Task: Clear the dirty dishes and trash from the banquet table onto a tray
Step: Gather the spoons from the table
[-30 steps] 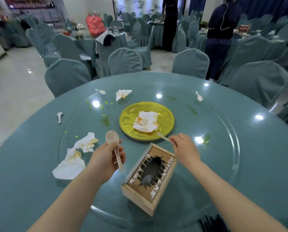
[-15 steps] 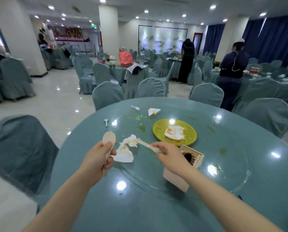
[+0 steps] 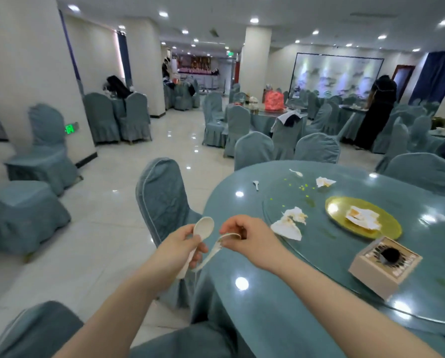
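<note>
My left hand (image 3: 176,248) grips a white spoon (image 3: 203,227) by its handle, bowl up. Close beside it, my right hand (image 3: 252,237) pinches the bowl of a second white spoon (image 3: 213,250), whose handle slants down toward my left hand. Both hands hover over the left edge of the round blue table (image 3: 281,306). On the table lie a yellow plate (image 3: 387,227) with a soiled napkin (image 3: 362,217), a crumpled napkin (image 3: 290,223) near my right hand, another napkin (image 3: 324,181) farther back, and two small spoons (image 3: 255,184) (image 3: 296,173). No tray is in view.
A wooden tissue box (image 3: 385,264) sits on the glass turntable (image 3: 319,251) at right. Green food bits are scattered on the table. Covered chairs (image 3: 164,200) ring the table, with one just left of my hands. A person in dark clothes (image 3: 376,112) stands at a far table.
My view has swung left, away from the table centre. My right hand has carried its spoon leftward until it nearly meets the spoon in my left hand.
</note>
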{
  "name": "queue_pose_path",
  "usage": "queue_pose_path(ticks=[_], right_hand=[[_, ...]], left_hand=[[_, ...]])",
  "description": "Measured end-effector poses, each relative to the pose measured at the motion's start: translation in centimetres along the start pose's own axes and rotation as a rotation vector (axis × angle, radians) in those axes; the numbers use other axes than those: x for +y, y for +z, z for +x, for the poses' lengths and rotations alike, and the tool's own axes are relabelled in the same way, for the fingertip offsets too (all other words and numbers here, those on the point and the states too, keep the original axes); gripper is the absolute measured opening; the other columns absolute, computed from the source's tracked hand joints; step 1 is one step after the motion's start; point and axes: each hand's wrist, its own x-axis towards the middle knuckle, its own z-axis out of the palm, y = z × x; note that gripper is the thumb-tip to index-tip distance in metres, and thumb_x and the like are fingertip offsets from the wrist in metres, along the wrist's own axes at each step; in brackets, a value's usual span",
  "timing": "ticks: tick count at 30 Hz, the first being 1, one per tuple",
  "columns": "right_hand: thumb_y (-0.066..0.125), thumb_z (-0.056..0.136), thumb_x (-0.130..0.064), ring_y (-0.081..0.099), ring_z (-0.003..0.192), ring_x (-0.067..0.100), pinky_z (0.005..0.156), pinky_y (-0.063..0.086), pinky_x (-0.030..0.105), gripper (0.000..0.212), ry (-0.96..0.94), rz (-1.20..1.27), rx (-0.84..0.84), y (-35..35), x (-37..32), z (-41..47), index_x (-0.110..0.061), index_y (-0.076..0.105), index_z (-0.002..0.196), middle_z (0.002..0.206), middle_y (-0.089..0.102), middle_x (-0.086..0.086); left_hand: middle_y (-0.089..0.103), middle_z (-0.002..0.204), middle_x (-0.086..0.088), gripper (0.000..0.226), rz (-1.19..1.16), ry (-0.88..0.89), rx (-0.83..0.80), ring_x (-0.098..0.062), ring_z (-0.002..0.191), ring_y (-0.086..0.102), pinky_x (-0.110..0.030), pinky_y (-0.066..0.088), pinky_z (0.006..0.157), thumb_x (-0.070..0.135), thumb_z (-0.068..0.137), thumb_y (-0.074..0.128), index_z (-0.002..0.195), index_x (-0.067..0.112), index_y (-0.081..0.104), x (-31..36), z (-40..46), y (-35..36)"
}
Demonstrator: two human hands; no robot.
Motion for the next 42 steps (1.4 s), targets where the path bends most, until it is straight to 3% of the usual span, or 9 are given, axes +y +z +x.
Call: queue_pose_path(ticks=[2, 6, 10, 14, 19, 25, 33, 38, 42], right_hand=[[0.077, 0.073, -0.006, 0.048, 0.063, 0.008, 0.064, 0.044, 0.022, 0.033, -0.005, 0.078, -0.007, 2.7, -1.6, 1.5, -0.029, 0.054, 0.080, 0.073, 0.056, -0.009], [0.078, 0.069, -0.009, 0.050, 0.057, 0.003, 0.057, 0.045, 0.016, 0.033, -0.045, 0.175, -0.066, 7.0, -3.4, 4.4, -0.025, 0.052, 0.082, 0.074, 0.059, -0.003], [0.078, 0.071, -0.013, 0.055, 0.054, 0.001, 0.055, 0.049, 0.019, 0.030, -0.053, 0.264, -0.134, 12.1, -5.3, 6.2, -0.023, 0.053, 0.086, 0.073, 0.060, -0.005], [0.079, 0.070, -0.018, 0.055, 0.057, 0.001, 0.057, 0.050, 0.021, 0.028, -0.068, 0.279, -0.210, 17.3, -8.5, 7.0, -0.020, 0.057, 0.087, 0.077, 0.060, -0.001], [0.079, 0.070, -0.024, 0.047, 0.060, 0.003, 0.056, 0.042, 0.014, 0.027, -0.147, 0.230, -0.286, 24.6, -13.9, 7.9, -0.019, 0.059, 0.087, 0.074, 0.055, -0.006], [0.073, 0.078, -0.019, 0.059, 0.067, 0.010, 0.063, 0.052, 0.021, 0.017, -0.119, 0.332, -0.332, 34.9, -19.4, 8.3, -0.021, 0.063, 0.091, 0.077, 0.062, -0.001], [0.060, 0.089, -0.007, 0.068, 0.073, 0.014, 0.065, 0.053, 0.025, 0.008, 0.092, 0.520, -0.355, 46.2, -22.4, 10.4, -0.012, 0.065, 0.092, 0.082, 0.072, 0.003], [0.056, 0.093, -0.008, 0.070, 0.081, 0.016, 0.069, 0.055, 0.025, 0.011, 0.178, 0.585, -0.381, 49.7, -21.8, 12.5, -0.009, 0.065, 0.098, 0.094, 0.074, 0.006], [0.054, 0.094, -0.011, 0.071, 0.089, 0.017, 0.073, 0.057, 0.026, 0.014, 0.201, 0.575, -0.292, 48.7, -20.2, 15.2, -0.012, 0.066, 0.103, 0.098, 0.074, 0.003]], left_hand=[[0.060, 0.065, 0.001, 0.020, 0.027, 0.035, 0.047, -0.008, 0.049, 0.048, -0.019, 0.039, 0.047, 0.004, 0.097, 0.043, 0.097, 0.011, 0.061, 0.2, -1.0, -2.3], [0.060, 0.056, 0.008, 0.025, 0.091, 0.062, 0.198, -0.004, 0.047, 0.047, -0.014, 0.038, 0.044, 0.011, 0.096, 0.046, 0.090, 0.022, 0.068, 0.1, -2.7, -5.7], [0.058, 0.052, 0.013, 0.024, 0.144, 0.074, 0.319, 0.001, 0.042, 0.048, -0.013, 0.038, 0.042, 0.028, 0.099, 0.045, 0.088, 0.028, 0.066, -0.7, -4.8, -9.7], [0.051, 0.064, 0.006, 0.024, 0.261, 0.091, 0.363, -0.003, 0.045, 0.043, -0.016, 0.037, 0.045, 0.034, 0.100, 0.039, 0.099, 0.027, 0.062, -1.7, -7.4, -14.3], [0.056, 0.063, 0.010, 0.020, 0.370, 0.157, 0.450, -0.001, 0.043, 0.046, -0.013, 0.037, 0.046, 0.019, 0.097, 0.048, 0.099, 0.031, 0.063, -2.5, -11.3, -22.3], [0.066, 0.065, 0.008, 0.029, 0.214, 0.072, 0.564, -0.007, 0.046, 0.053, -0.019, 0.040, 0.046, 0.011, 0.095, 0.046, 0.092, 0.036, 0.060, -5.0, -17.0, -34.0], [0.073, 0.074, 0.002, 0.017, -0.010, -0.054, 0.613, -0.012, 0.056, 0.065, -0.021, 0.049, 0.051, 0.014, 0.099, 0.046, 0.099, 0.025, 0.059, -7.4, -21.7, -48.9], [0.075, 0.081, -0.004, 0.013, -0.136, -0.070, 0.638, -0.020, 0.063, 0.070, -0.027, 0.056, 0.056, 0.016, 0.099, 0.045, 0.100, 0.021, 0.057, -8.6, -20.9, -54.7], [0.075, 0.087, -0.003, 0.011, -0.203, -0.055, 0.580, -0.024, 0.073, 0.073, -0.029, 0.059, 0.060, 0.017, 0.100, 0.044, 0.102, 0.020, 0.054, -8.3, -17.0, -57.1]])
